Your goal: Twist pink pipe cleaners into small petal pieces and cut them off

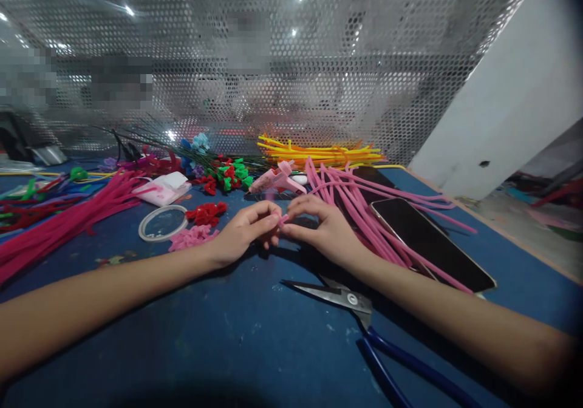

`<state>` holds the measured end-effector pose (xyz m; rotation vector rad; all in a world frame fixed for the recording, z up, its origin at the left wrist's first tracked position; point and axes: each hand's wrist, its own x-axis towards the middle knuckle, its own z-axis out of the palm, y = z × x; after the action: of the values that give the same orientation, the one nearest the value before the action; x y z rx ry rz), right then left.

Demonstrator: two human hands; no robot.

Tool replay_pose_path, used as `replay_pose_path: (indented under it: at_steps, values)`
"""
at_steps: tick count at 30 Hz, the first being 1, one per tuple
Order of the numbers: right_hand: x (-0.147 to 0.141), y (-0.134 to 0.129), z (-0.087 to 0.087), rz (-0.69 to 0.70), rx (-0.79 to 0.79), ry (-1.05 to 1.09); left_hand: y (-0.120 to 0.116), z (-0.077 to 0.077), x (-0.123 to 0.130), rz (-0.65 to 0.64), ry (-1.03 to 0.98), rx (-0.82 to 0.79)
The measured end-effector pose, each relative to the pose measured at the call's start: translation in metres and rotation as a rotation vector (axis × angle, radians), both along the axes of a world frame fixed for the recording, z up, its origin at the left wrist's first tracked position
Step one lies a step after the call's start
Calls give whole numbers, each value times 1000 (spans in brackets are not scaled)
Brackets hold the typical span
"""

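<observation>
My left hand (246,229) and my right hand (325,226) meet near the middle of the view, fingertips nearly touching. Between them is a small pink piece (283,220), pinched by the fingers of both hands; it looks like bent pipe cleaner. Just behind the hands lies a pink glue gun (277,179). Long pink pipe cleaners (378,238) lie to the right, partly behind my right hand. Left of my left hand are a pink fuzzy bundle (194,237) and a red one (206,214).
Open scissors with blue handles (351,299) lie in front of my right forearm. A phone (430,244) rests at the right. A tape ring (146,227), magenta pipe cleaners (77,214) and a white packet (166,188) sit left. Yellow pipe cleaners (319,153) lie by the perforated metal screen (291,92).
</observation>
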<state>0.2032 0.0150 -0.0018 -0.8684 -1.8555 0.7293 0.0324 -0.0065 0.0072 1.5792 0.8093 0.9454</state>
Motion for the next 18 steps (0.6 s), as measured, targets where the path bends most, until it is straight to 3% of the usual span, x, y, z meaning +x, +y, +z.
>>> replay_pose_path:
  at_steps: [2,4,7,11,18]
  values:
    - [2,1,0,-163,16,6,-3,0,1,74,61,109]
    - [3,0,1,-198,-141,-15,-4,-1,1,189,131,259]
    - [2,-3,3,-12,-347,-44,-4,-3,-1,295,238,460]
    - [-2,-7,3,154,-413,28,-1,-5,-5,257,382,684]
    - [-1,-3,-3,85,-419,76,-7,-4,-2,242,960,1099]
